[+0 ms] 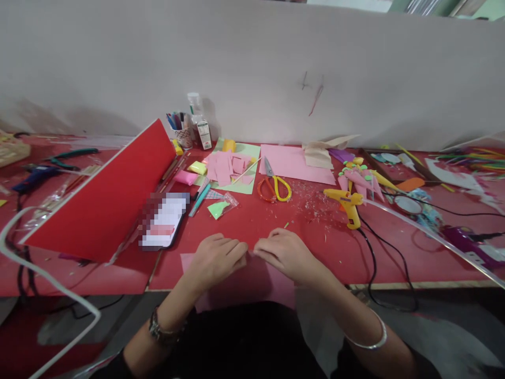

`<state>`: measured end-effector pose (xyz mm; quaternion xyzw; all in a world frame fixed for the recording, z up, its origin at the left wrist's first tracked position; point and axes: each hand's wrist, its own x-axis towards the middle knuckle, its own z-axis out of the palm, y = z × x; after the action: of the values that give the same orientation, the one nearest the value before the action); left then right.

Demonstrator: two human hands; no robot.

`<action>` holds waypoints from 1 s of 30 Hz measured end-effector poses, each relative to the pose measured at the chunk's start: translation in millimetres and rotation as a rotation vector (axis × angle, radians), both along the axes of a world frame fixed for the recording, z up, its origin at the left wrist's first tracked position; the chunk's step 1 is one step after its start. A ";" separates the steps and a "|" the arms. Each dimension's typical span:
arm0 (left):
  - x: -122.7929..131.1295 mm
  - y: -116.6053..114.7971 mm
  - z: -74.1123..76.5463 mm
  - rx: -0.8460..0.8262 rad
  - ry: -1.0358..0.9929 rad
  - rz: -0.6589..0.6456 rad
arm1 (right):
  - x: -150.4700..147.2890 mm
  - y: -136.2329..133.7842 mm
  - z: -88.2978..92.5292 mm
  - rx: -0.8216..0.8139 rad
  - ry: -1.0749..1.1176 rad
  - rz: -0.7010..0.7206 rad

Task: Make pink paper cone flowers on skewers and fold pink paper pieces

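A pink sheet of paper (246, 292) lies at the table's front edge, partly hanging over it. Above it my left hand (216, 260) is closed, fingers curled and pressed together. My right hand (286, 255) faces it in a similar closed pose, its fingertips a small gap from the left ones. Whatever sits between the fingers of either hand is hidden. Beyond the hands lie scissors (275, 184) with one red and one yellow handle, blades pointing away. A light green scrap (218, 209) in clear wrap rests left of them.
A phone (168, 221) lies at left beside a slanted red board (114, 195). Pink paper strips (224, 167) rest on a green sheet. At right stands a yellow glue gun (347, 205) with a black cord. A pen cup (182, 134) and bottle (200, 126) stand by the wall.
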<state>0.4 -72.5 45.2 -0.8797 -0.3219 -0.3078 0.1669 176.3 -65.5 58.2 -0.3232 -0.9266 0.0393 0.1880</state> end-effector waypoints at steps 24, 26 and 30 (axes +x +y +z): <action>-42.2 5.5 7.0 -0.568 0.065 0.075 | 39.3 11.3 13.9 -0.104 0.023 0.025; -40.2 4.9 3.8 -0.595 0.163 0.065 | 39.9 11.3 14.0 -0.042 -0.008 -0.011; -34.6 3.8 -2.1 -0.506 0.304 0.078 | 30.5 5.7 11.5 0.189 -0.105 -0.183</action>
<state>-34.2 -68.7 43.1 -0.9163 -0.3933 -0.0757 0.0003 206.8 -59.8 69.7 -0.3889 -0.9014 -0.0824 0.1716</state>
